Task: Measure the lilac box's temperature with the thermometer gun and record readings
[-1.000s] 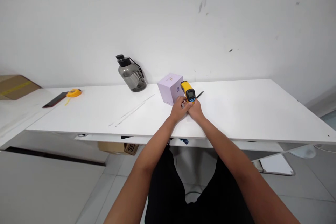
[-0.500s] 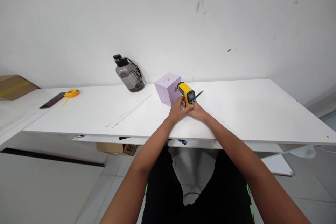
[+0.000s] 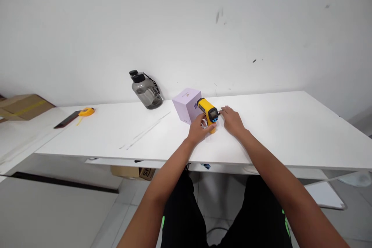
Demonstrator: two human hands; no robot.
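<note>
My left hand is closed around the handle of a yellow and black infrared thermometer, whose small screen and blue buttons face me. Just behind it stands a lilac cube-shaped box. To the right of the thermometer, my right hand is low over the table, with its fingers pinched on a thin black pen. Most of the pen is hidden by the fingers.
A grey transparent water bottle leans against the wall. On the left of the white table lie a yellow tape measure and a dark flat object. A cardboard box sits at the far left.
My right hand has let go of the thermometer and moved right to the pen. My left hand keeps its hold on the thermometer. The camera view has shifted slightly.
</note>
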